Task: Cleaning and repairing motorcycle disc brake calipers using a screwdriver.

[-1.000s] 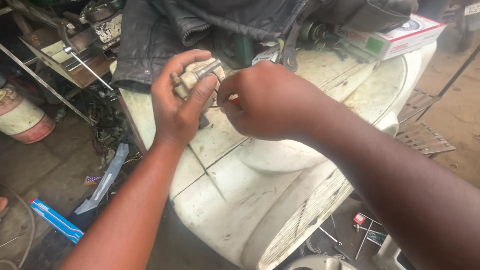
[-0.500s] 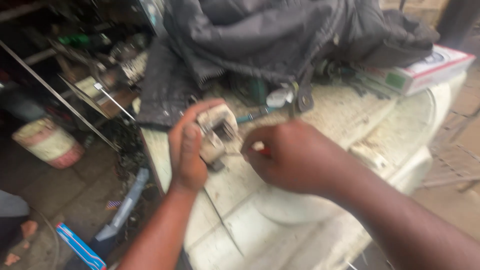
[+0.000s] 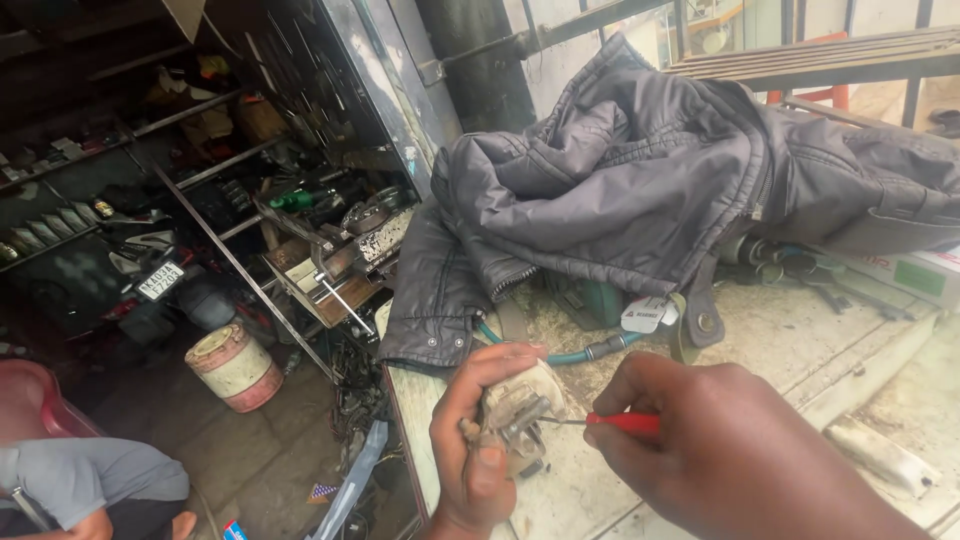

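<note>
Both hands have dropped lower and nearer since half a second ago, with more of the workshop now showing beyond. Left hand (image 3: 478,440) is closed around a small metal part (image 3: 518,412) just above the worktop (image 3: 780,350), while right hand (image 3: 730,450) pinches a red-handled screwdriver (image 3: 618,422), its tip touching the part. Behind them lies a grey jacket (image 3: 640,180); farther left stands a paint can (image 3: 233,366) on the floor.

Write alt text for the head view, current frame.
A person's left hand grips a small pale metal part over a worn white worktop, while the right hand probes it with a red-handled screwdriver. A grey jacket lies heaped behind, beside cluttered shelves and a red-and-white drum on the floor.
</note>
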